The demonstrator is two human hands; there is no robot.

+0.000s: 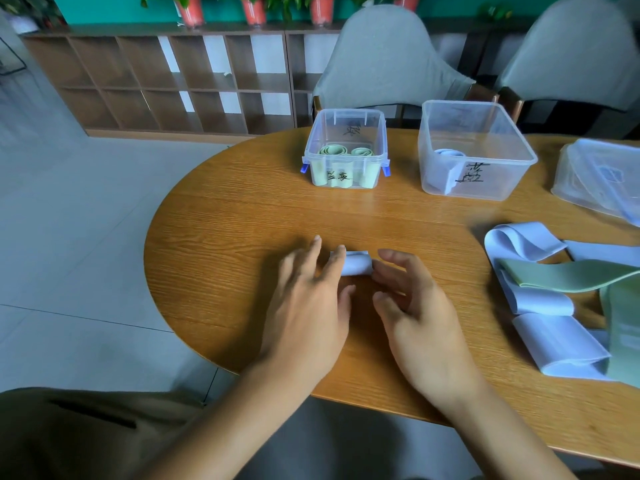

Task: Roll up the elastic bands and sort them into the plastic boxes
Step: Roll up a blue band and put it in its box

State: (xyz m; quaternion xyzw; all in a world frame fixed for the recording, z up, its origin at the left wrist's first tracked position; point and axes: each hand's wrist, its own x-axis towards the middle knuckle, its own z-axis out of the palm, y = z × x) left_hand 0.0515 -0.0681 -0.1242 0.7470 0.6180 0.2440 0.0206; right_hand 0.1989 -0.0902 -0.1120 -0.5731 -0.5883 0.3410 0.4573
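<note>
A small pale blue elastic band rolled into a short cylinder (pixel 356 264) is lying on the oval wooden tabletop (pixel 242 216), near the middle of its near half, and I am holding it between my two hands. My left hand (pixel 308 306) is lying palm down with fingers nearly straight, its fingertips resting against the left end of the roll. My right hand (pixel 419 317) is curling its fingers (pixel 391 268) loosely against the roll's right end, the thumb tucked beneath; I cannot tell how firmly it is gripping.

To the right, a loose heap of flat pale blue bands (pixel 547 327) is sprawling on the tabletop, with a flat pale green band (pixel 568 277) lying across it.

On the far side, a small clear plastic box with blue clips (pixel 346 147) is holding several rolled pale green bands (pixel 333 150). Just right of it, a larger clear plastic box (pixel 474 150) is holding one rolled pale blue band (pixel 449 153). Both boxes are carrying handwritten black labels. At the far right edge, clear plastic lids (pixel 602 178) are lying tilted on the tabletop.

Beyond the tabletop, two grey padded chairs (pixel 384 57) are standing, and a brown wooden cubby shelf (pixel 156 81) is running along the wall at far left.
</note>
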